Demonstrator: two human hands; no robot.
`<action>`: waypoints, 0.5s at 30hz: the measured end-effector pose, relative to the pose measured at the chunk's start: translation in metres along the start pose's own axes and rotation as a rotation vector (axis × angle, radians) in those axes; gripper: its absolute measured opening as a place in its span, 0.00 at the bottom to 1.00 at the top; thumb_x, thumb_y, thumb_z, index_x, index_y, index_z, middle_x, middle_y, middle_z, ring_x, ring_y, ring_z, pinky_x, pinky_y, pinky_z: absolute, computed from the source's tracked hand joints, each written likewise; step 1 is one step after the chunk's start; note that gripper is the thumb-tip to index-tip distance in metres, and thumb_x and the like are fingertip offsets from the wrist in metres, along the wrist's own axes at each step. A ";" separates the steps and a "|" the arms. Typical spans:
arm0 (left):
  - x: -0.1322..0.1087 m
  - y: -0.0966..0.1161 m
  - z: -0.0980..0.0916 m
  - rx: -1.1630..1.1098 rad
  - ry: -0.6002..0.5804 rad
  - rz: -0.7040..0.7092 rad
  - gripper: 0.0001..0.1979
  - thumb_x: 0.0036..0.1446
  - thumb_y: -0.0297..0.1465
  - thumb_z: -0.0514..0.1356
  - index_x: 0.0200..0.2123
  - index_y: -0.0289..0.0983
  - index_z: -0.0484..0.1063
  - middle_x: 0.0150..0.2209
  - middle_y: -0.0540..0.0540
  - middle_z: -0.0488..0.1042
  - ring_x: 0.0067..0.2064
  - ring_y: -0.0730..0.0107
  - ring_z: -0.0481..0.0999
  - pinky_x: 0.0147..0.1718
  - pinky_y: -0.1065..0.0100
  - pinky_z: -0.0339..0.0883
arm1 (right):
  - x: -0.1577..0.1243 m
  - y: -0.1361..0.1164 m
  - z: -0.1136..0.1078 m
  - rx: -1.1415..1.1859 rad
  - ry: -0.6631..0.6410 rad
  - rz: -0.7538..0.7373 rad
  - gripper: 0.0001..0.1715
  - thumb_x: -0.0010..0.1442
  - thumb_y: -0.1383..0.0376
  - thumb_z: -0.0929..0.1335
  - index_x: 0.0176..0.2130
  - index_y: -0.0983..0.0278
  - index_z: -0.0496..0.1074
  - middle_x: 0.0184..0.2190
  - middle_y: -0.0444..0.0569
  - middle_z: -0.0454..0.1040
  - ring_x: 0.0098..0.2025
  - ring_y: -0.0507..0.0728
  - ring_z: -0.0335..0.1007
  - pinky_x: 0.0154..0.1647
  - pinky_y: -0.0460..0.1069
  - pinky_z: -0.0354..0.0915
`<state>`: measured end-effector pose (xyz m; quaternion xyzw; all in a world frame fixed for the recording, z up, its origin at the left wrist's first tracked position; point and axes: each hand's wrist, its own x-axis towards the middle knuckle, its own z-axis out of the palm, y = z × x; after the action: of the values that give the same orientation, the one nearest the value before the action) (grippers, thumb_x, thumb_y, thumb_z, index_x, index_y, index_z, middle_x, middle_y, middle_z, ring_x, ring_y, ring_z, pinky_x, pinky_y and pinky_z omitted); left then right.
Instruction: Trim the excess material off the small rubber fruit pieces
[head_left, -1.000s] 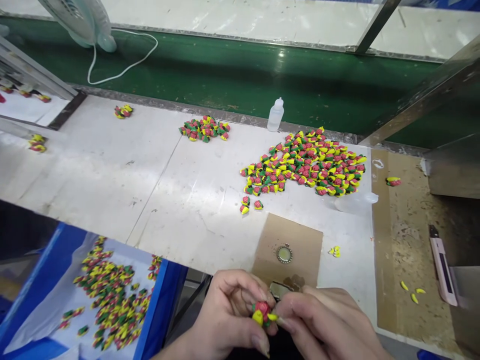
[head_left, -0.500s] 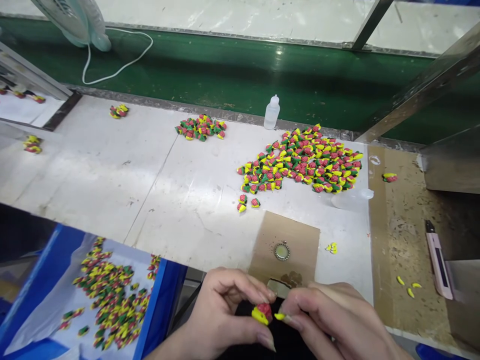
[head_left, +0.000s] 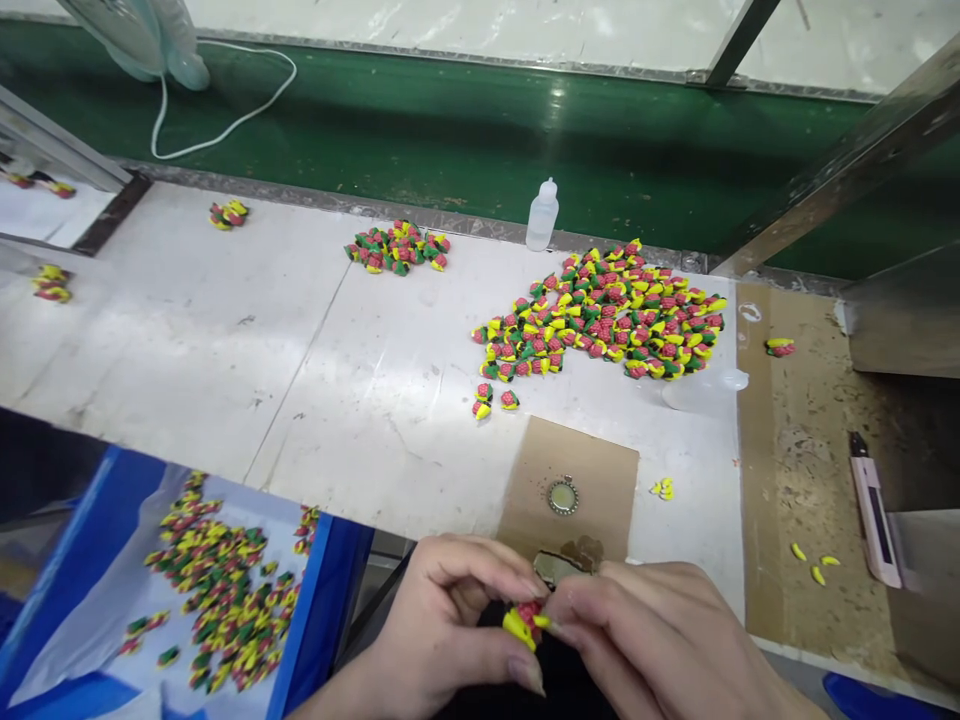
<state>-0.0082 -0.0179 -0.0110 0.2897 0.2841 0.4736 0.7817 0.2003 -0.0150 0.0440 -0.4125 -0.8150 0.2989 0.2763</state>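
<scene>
Your left hand (head_left: 450, 610) and right hand (head_left: 652, 635) hold a red, green and yellow strawberry-shaped charm (head_left: 523, 622) over dark fabric (head_left: 559, 680). Both grips are clamped on it. A small metal plate (head_left: 559, 567) lies just beyond the hands, at the edge of a cardboard sheet (head_left: 570, 480) that also carries a round metal bezel (head_left: 562, 496). To the left, a blue tray (head_left: 322, 590) of charms sits below the edge of the desk (head_left: 300, 400). Farther out on the desk, a large pile of charms (head_left: 600, 310) lies near a plastic dropper bottle (head_left: 542, 215).
</scene>
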 end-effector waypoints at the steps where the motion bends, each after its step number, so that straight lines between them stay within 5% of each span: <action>1: 0.000 0.000 0.000 0.002 -0.002 -0.005 0.22 0.44 0.21 0.81 0.42 0.46 0.89 0.41 0.49 0.90 0.39 0.74 0.88 0.38 0.82 0.78 | 0.000 0.000 0.000 -0.002 -0.005 0.005 0.16 0.82 0.65 0.56 0.44 0.61 0.69 0.28 0.42 0.80 0.24 0.50 0.77 0.27 0.46 0.66; 15: 0.004 0.007 0.000 0.206 0.003 0.073 0.24 0.42 0.19 0.81 0.41 0.49 0.89 0.39 0.50 0.90 0.37 0.72 0.89 0.38 0.81 0.80 | -0.002 0.004 0.005 -0.009 -0.002 0.008 0.16 0.82 0.64 0.56 0.43 0.60 0.68 0.28 0.40 0.78 0.24 0.50 0.75 0.26 0.46 0.64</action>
<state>-0.0103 -0.0119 -0.0067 0.3779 0.3217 0.4705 0.7296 0.1998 -0.0164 0.0374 -0.4167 -0.8150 0.2967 0.2722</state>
